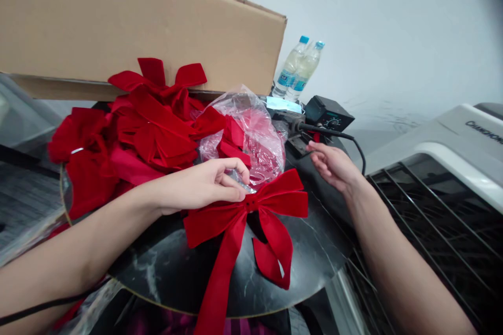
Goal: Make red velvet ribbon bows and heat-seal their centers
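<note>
A red velvet bow (271,201) lies over the front of the round black marbled table (165,272), its long tails hanging toward me. My left hand (220,183) pinches it close to the centre knot, where several small dark dots show. Part of the bow's left loop is hidden beneath that hand. At the right, my right hand (332,165) is raised beside a black device with a dial (330,114). Its fingers are curled in, with a thin dark line at the tips; what they hold is too small to make out.
More red bows (153,131) are heaped at the left, against a large cardboard box (149,26). A clear plastic bag (263,152) holds red pieces. Behind stand two water bottles (296,70) and a blue face mask (283,104). A black cable (359,154) loops near a white appliance (451,141).
</note>
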The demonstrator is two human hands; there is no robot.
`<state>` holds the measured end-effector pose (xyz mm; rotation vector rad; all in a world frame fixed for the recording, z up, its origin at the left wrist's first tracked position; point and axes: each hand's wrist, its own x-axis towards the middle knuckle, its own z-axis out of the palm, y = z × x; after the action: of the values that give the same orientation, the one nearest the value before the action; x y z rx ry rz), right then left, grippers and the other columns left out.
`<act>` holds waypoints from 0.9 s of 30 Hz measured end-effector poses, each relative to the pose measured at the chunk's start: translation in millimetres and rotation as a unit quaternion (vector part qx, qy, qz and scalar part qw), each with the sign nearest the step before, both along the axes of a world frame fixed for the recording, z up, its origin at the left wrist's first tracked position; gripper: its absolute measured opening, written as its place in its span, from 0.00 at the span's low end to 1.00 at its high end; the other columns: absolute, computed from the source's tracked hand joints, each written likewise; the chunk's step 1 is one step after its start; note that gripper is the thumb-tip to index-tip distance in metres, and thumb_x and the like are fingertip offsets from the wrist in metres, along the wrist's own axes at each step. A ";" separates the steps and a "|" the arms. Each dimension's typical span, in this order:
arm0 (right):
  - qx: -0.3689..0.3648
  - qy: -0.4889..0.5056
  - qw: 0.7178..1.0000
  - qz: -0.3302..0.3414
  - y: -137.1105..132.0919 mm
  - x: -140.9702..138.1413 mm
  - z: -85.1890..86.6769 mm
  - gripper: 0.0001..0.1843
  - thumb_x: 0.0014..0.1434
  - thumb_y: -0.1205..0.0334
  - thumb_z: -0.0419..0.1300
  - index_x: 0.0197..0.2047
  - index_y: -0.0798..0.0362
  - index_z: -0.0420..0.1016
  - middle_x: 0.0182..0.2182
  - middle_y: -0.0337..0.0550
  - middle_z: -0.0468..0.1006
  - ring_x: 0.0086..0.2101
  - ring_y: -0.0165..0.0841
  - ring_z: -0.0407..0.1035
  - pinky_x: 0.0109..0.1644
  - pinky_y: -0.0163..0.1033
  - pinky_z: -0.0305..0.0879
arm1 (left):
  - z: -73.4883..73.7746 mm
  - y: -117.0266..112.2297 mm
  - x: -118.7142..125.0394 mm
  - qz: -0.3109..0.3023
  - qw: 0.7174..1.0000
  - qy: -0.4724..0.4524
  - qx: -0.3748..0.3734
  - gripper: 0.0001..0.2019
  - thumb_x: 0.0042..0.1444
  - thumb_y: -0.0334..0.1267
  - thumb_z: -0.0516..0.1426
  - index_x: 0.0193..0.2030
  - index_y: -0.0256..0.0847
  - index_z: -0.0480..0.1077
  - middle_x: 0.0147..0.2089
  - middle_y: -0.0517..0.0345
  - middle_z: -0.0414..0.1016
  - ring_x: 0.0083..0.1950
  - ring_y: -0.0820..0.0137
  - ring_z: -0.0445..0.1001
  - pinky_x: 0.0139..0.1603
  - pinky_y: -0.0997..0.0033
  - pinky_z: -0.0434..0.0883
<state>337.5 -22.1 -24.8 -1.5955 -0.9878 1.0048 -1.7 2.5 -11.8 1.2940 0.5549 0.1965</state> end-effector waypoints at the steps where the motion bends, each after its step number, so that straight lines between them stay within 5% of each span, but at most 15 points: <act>1: -0.030 -0.009 0.999 0.022 -17.1 -4.0 3.6 0.19 0.57 0.47 0.70 0.34 0.57 0.78 0.15 0.34 0.68 0.11 0.20 0.52 0.10 0.27 0.43 | 0.2 -0.2 0.2 0.001 1.000 0.003 -0.001 0.09 0.64 0.37 0.61 0.45 0.43 0.64 0.33 0.62 0.77 0.28 0.77 0.67 0.30 0.77 0.60; 4: -0.070 -0.045 0.993 0.084 -73.1 -25.7 12.0 0.23 0.61 0.42 0.66 0.34 0.57 0.80 0.18 0.41 0.75 0.15 0.27 0.66 0.15 0.29 0.59 | 0.1 -1.7 1.9 0.010 1.000 0.013 0.008 0.10 0.64 0.41 0.62 0.46 0.42 0.67 0.30 0.64 0.76 0.26 0.79 0.66 0.27 0.80 0.59; 7: -0.084 -0.109 0.962 0.237 -116.4 -60.8 11.0 0.19 0.66 0.45 0.62 0.43 0.54 0.82 0.36 0.47 0.84 0.35 0.34 0.79 0.39 0.35 0.76 | -1.8 -3.1 5.3 0.022 0.999 0.016 0.019 0.10 0.62 0.40 0.64 0.45 0.41 0.69 0.28 0.64 0.78 0.27 0.79 0.69 0.29 0.82 0.62; 13: -0.058 -0.208 0.956 0.201 -139.6 -110.4 -2.3 0.14 0.65 0.57 0.62 0.51 0.49 0.81 0.40 0.40 0.84 0.40 0.34 0.77 0.48 0.36 0.72 | 1.5 -4.5 6.1 0.042 0.998 0.022 0.040 0.10 0.60 0.36 0.65 0.45 0.40 0.70 0.34 0.57 0.83 0.33 0.75 0.77 0.35 0.79 0.69; 17: -0.126 -0.219 0.910 0.330 -150.4 -97.0 11.3 0.15 0.63 0.62 0.62 0.53 0.45 0.80 0.39 0.36 0.84 0.38 0.31 0.76 0.45 0.33 0.70 | 19.6 -11.5 -9.7 0.055 0.991 0.035 0.114 0.09 0.61 0.37 0.65 0.45 0.41 0.72 0.33 0.58 0.84 0.33 0.76 0.77 0.34 0.82 0.68; 22: -0.161 -0.290 0.864 0.378 -156.4 -71.3 29.4 0.07 0.58 0.54 0.67 0.37 0.46 0.85 0.32 0.38 0.83 0.32 0.33 0.75 0.36 0.33 0.70 | 44.4 -33.5 -57.7 0.110 0.978 0.078 0.159 0.10 0.59 0.41 0.66 0.45 0.42 0.75 0.34 0.59 0.85 0.34 0.75 0.79 0.34 0.84 0.69; 27: -0.139 -0.279 0.899 0.307 -129.5 -65.2 34.4 0.18 0.54 0.41 0.69 0.33 0.48 0.84 0.28 0.44 0.83 0.29 0.37 0.75 0.34 0.37 0.72 | 40.6 -66.4 -164.7 0.304 0.930 0.137 0.157 0.16 0.54 0.49 0.69 0.43 0.43 0.75 0.32 0.60 0.85 0.30 0.73 0.80 0.30 0.83 0.72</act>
<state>272.4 -151.6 9.6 -1.9086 -1.8985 1.1593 -166.3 -63.9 28.9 1.4348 1.2008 0.6468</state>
